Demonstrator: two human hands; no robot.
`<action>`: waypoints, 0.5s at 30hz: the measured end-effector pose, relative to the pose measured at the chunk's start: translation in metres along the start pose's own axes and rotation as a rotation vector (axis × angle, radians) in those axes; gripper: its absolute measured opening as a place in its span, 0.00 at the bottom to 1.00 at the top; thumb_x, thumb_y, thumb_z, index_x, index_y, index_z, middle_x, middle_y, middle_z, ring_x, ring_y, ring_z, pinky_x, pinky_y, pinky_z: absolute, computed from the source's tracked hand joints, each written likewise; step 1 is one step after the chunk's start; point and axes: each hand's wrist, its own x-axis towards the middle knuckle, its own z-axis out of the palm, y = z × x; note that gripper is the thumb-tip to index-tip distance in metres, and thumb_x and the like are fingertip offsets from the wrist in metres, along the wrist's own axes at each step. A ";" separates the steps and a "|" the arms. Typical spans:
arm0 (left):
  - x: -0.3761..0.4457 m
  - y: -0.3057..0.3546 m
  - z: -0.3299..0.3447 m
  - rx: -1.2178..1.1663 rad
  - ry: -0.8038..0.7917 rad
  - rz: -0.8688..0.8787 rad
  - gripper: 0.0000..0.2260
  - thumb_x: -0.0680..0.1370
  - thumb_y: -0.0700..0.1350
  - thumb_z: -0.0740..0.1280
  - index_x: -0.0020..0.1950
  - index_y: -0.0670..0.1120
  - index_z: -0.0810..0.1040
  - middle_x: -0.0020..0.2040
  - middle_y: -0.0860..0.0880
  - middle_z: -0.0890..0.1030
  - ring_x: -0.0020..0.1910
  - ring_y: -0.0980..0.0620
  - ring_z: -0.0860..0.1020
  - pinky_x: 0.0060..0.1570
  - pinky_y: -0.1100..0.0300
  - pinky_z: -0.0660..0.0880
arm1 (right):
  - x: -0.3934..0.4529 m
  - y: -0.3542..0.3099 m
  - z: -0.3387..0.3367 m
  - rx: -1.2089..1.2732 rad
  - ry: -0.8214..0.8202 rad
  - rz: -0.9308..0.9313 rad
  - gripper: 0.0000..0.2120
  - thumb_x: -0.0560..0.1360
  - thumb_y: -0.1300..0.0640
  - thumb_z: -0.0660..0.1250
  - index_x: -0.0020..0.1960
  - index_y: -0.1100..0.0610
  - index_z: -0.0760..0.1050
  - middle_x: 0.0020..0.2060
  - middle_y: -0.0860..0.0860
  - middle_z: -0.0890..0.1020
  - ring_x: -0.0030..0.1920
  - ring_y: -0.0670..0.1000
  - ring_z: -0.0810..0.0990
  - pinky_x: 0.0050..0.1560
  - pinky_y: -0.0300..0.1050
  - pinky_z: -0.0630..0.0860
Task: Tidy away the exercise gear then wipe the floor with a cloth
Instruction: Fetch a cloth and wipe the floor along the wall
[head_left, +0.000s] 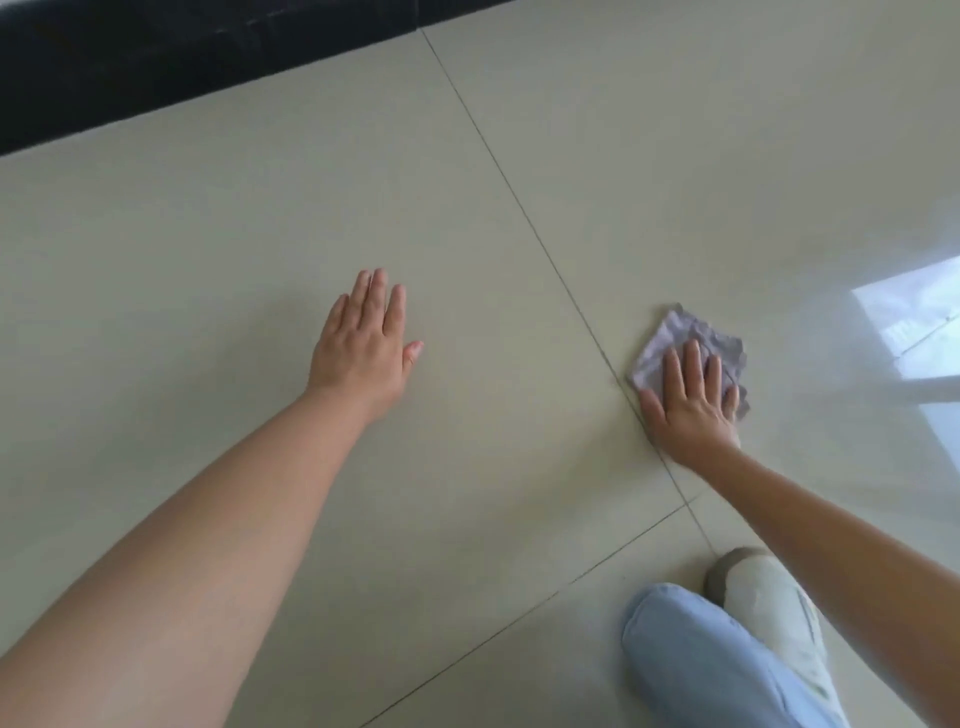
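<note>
Right hand (691, 402) flat on a cloth (680, 340) on the tiled floor (260, 234).
The cloth is pale lilac-grey, crumpled, just right of a grout line; straight fingers press it down. Left hand (363, 345) is spread flat, fingers straight, well apart from it.

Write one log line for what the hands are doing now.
step: wiping floor | right hand: flat on cloth | left hand: open, flat on floor

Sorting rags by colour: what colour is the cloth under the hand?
Pale lilac-grey cloth, seen in the head view, under the right hand.
</note>
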 end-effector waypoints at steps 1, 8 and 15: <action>0.002 0.009 0.003 -0.013 -0.012 -0.035 0.27 0.82 0.50 0.51 0.77 0.39 0.45 0.78 0.39 0.43 0.77 0.44 0.43 0.75 0.53 0.43 | 0.027 -0.015 -0.018 0.052 0.023 -0.006 0.32 0.78 0.39 0.38 0.77 0.53 0.37 0.76 0.53 0.37 0.76 0.57 0.36 0.75 0.60 0.37; 0.029 0.040 0.017 -0.237 0.167 -0.362 0.27 0.75 0.44 0.56 0.68 0.26 0.65 0.68 0.27 0.65 0.70 0.29 0.64 0.67 0.39 0.63 | 0.053 -0.113 -0.020 -0.148 0.076 -0.695 0.30 0.78 0.40 0.33 0.75 0.47 0.56 0.77 0.50 0.54 0.77 0.57 0.49 0.73 0.62 0.42; 0.070 0.048 0.004 -0.290 0.285 -0.430 0.24 0.81 0.41 0.57 0.73 0.30 0.57 0.74 0.32 0.57 0.76 0.37 0.54 0.74 0.47 0.52 | 0.091 0.048 -0.036 -0.097 0.120 -0.406 0.35 0.74 0.38 0.29 0.76 0.50 0.51 0.74 0.42 0.33 0.77 0.52 0.42 0.75 0.52 0.41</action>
